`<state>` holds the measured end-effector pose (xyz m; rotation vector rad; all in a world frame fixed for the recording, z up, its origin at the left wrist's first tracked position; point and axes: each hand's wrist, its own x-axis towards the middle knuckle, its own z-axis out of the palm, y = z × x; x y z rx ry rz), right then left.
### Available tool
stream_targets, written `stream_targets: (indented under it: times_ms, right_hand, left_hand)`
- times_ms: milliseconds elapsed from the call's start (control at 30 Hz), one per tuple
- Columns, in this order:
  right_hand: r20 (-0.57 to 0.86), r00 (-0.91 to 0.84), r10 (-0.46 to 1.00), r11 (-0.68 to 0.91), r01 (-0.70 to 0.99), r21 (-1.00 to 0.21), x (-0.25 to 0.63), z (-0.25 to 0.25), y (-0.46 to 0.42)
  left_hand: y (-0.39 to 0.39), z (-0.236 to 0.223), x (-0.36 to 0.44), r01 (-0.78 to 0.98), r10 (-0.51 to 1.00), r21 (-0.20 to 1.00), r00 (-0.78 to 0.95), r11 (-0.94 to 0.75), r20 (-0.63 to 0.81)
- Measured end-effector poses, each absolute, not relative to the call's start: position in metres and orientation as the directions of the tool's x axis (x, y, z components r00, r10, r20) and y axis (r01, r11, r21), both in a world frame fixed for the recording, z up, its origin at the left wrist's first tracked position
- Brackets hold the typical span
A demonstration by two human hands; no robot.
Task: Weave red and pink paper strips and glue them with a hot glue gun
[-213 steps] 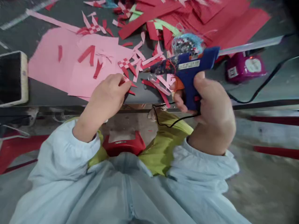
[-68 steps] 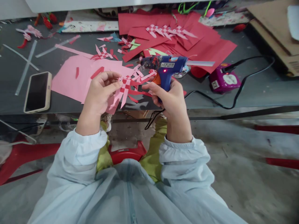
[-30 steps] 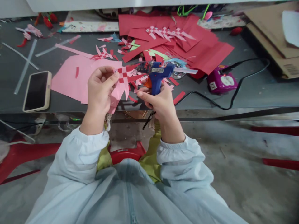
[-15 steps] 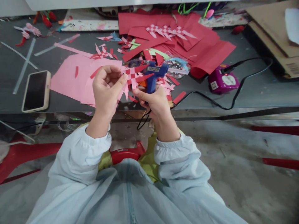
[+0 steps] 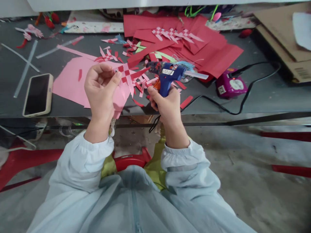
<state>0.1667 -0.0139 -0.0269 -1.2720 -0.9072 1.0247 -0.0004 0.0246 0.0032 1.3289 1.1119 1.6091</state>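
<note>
Between thumb and fingers, my left hand (image 5: 100,89) pinches a woven paper fish (image 5: 126,75) in red and pink checks, its loose strips pointing right. A small googly eye shows on it beside my thumb. My right hand (image 5: 167,102) is wrapped around the handle of a blue glue gun (image 5: 167,77), whose nozzle end points left toward the fish. A clear glue stick (image 5: 196,74) sticks out of the gun's back. Fish and gun are apart. Below my left hand lies pink paper (image 5: 73,77).
Red paper sheets (image 5: 218,58) with several woven fish (image 5: 171,33) on them lie at the back. A phone (image 5: 38,94) rests at left. The glue gun's cord runs to a purple power adapter (image 5: 232,83). Cardboard boxes (image 5: 286,35) stand at right.
My left hand has moved left with the paper fish. My right hand has shifted slightly right with the glue gun, so the two have drawn apart.
</note>
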Motion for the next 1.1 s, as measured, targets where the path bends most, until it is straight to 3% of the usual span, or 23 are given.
stream_targets:
  times_ms: [333,667,1100]
  right_hand:
    - [0.004,0.289,0.957,0.058,-0.177,-0.983,0.164,-0.021,-0.015]
    - [-0.044,0.184,0.982,0.009,-0.275,-0.961,0.164,-0.017,-0.014]
    - [-0.083,0.192,0.978,-0.029,-0.269,-0.963,0.166,-0.017,-0.013]
  left_hand:
    - [0.022,0.001,0.003,-0.181,0.928,0.912,-0.139,-0.367,0.346]
    - [0.011,-0.001,0.014,-0.008,0.945,0.953,-0.131,-0.303,0.299]
    - [0.007,-0.015,0.021,0.189,0.84,0.825,-0.002,-0.533,0.543]
